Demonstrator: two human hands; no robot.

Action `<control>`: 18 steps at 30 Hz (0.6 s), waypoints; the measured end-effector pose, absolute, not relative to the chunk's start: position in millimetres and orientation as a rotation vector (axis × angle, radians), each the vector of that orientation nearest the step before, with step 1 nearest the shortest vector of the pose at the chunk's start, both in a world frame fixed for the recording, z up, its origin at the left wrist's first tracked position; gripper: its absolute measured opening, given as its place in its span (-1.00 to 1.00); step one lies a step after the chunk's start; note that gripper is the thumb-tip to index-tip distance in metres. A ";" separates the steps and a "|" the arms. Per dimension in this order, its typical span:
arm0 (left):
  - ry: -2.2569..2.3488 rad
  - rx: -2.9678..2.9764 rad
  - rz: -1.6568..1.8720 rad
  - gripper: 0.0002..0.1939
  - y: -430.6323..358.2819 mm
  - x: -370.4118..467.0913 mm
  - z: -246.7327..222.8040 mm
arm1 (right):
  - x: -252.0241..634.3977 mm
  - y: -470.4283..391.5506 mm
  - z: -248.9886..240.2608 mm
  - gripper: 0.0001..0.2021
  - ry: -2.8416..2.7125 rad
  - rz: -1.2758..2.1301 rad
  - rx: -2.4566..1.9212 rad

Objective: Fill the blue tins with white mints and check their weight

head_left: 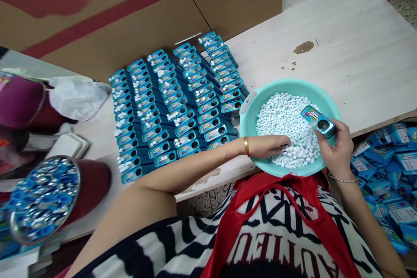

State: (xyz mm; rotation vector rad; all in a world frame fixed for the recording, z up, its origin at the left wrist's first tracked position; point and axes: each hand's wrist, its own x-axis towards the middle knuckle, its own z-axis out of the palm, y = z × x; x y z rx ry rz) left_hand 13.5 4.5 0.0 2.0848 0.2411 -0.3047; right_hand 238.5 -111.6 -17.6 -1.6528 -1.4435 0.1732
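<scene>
My left hand point(272, 145), a gold bracelet at its wrist, is curled into a heap of small white candy-like pellets point(285, 115). The fingertips are partly buried in them. A round turquoise basin point(293, 84) contains the heap. My right hand point(337, 147) grips a blue flat-sided box point(321, 124) over the basin's right side, tilted, its printed end with a dark round hole facing up. Left of the basin, similar blue boxes point(208, 115) stand in several slanting rows, holes upward. White pellets lie on top of many of them.
A large cardboard carton point(130, 21) stands behind the rows. On the left, a dark red bucket point(93, 189) holds blue and silver pieces point(45, 195), near a white plastic bag point(78, 97). More blue boxes point(387, 173) are piled at lower right, beyond the table edge.
</scene>
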 end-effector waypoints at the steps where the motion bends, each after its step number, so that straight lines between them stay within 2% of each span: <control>1: 0.242 2.066 -0.276 -0.79 8.8 9.6 10.4 | 238.6 -111.7 -17.7 -0.57 -1.448 0.172 -1.652; 8: 0.401 2.303 -0.148 -0.78 36.2 2.7 102.5 | 237.6 -110.3 -12.7 -0.57 -1.521 0.157 -1.614; 13: 0.489 2.656 -0.408 -0.80 31.8 34.3 140.5 | 236.5 -110.1 -13.1 -0.56 -1.595 0.145 -1.559; 18: 0.597 2.811 -0.623 -0.73 0.2 70.0 176.7 | 236.5 -110.8 -16.0 -0.55 -1.608 0.159 -1.555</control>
